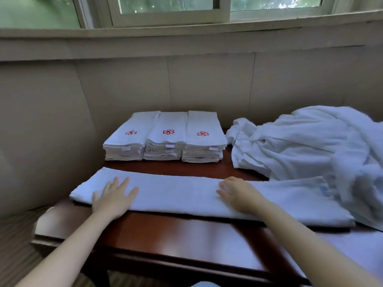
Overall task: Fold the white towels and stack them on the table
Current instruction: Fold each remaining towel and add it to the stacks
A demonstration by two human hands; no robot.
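Observation:
A white towel (178, 193), folded into a long strip, lies across the dark wooden table (165, 235). My left hand (114, 197) presses flat on its left part with fingers spread. My right hand (238, 193) rests flat on its middle, fingers pointing left. Behind the strip stand three stacks of folded white towels (165, 137), each topped by a red flower emblem. A loose heap of unfolded white towels (310, 141) lies at the right.
The table stands against a beige wall below a window (172, 9). The heap spills over the table's right side. The table's left corner (41, 228) overhangs a striped floor.

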